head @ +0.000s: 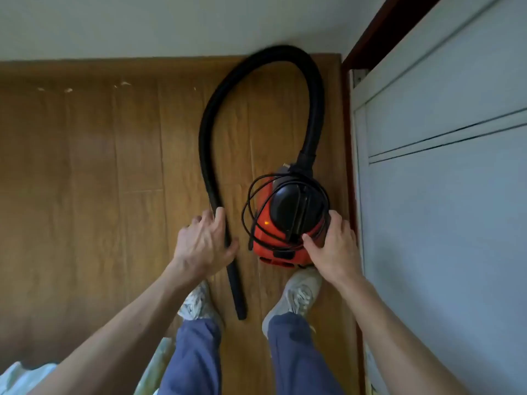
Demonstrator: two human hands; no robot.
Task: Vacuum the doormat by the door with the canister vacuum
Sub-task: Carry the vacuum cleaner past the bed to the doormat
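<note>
A small red and black canister vacuum (281,223) sits on the wooden floor in front of my feet, with its black power cord (251,203) looped around its body. Its black hose (285,57) arcs up to the wall and comes back down on the left, ending in a straight black nozzle tube (236,289). My left hand (204,243) grips the hose just above the tube. My right hand (335,246) holds the vacuum's rear right corner, thumb on top and fingers round the side. No doormat shows.
A white wall (171,24) runs along the top. A pale grey door or cabinet front (442,195) with a dark red-brown frame (346,138) stands close on the right. Light cloth (25,377) lies at the bottom left. My shoes (296,295) stand right behind the vacuum.
</note>
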